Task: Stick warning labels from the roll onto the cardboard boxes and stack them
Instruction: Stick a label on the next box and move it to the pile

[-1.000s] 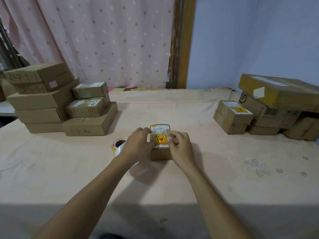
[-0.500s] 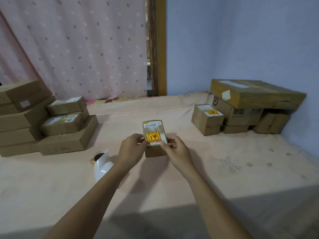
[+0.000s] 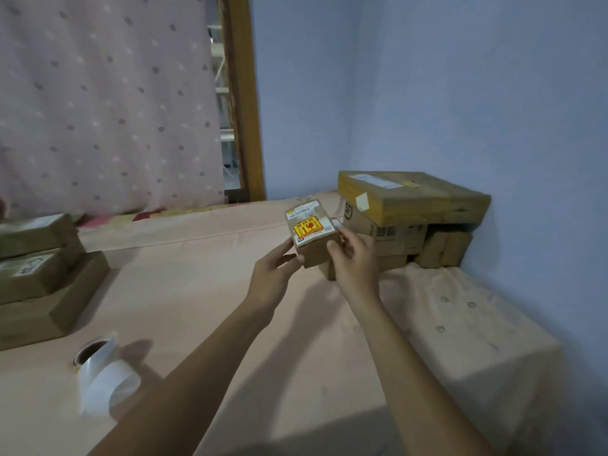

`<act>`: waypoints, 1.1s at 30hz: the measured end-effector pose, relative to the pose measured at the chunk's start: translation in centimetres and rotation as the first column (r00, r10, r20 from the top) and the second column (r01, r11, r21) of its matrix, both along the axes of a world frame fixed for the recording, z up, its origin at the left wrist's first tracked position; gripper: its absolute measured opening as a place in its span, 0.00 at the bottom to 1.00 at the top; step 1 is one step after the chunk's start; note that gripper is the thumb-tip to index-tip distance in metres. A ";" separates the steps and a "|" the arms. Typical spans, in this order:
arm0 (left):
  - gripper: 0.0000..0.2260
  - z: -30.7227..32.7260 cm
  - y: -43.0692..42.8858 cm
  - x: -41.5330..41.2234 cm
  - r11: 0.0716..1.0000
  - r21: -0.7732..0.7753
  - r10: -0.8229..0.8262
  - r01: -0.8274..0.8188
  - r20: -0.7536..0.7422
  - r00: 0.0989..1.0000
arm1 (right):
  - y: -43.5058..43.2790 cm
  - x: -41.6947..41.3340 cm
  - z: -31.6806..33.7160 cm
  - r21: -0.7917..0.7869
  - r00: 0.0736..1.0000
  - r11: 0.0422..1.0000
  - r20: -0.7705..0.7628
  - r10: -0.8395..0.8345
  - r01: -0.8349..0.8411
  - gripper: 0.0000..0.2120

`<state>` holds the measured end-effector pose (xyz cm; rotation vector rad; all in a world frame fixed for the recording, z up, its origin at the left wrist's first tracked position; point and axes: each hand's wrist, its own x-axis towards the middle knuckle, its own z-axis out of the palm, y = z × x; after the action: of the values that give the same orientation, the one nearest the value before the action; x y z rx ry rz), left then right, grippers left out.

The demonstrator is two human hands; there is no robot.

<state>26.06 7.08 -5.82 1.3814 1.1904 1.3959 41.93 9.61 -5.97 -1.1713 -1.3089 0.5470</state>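
Note:
A small cardboard box with a yellow and red warning label on its top is held in the air between both hands. My left hand grips its left side and my right hand grips its right side. The box hangs just in front of the right-hand pile of boxes by the blue wall; a small box of that pile is partly hidden behind my right hand. The label roll lies on the table at the lower left, a white strip of backing paper trailing from it.
A stack of unlabelled cardboard boxes stands at the left edge of the table, which is covered in a peach cloth. A spotted pink curtain and a wooden door frame stand behind. The blue wall closes off the right side.
Both hands have lifted the labelled box off the table and carried it to the right, up to the right-hand pile. The view has swung right, so the left stack and roll moved leftward in frame.

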 end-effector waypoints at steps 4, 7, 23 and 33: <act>0.22 -0.3 3.0 3.4 1.000 0.001 -0.030 0.030 0.012 0.999 | 1.9 2.2 0.1 -0.079 0.995 0.995 0.074 -0.062 0.067 0.23; 0.23 0.0 4.7 5.0 1.000 0.018 -0.004 0.004 -0.010 1.000 | 3.2 2.8 0.0 -0.128 0.998 0.990 -0.005 -0.057 0.056 0.22; 0.28 -0.7 8.1 8.3 0.994 0.078 -0.067 0.082 -0.181 0.981 | 6.4 3.4 -1.1 -0.293 1.000 0.956 -0.016 0.004 -0.009 0.31; 0.29 -1.7 9.1 8.9 0.993 0.072 -0.082 0.098 -0.200 0.976 | 6.2 4.4 -1.7 -0.314 0.999 0.949 -0.011 0.030 -0.032 0.31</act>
<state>35.00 16.16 -7.53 1.6415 1.1905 1.2790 46.29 15.76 -7.68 -1.4089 -1.2667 0.8035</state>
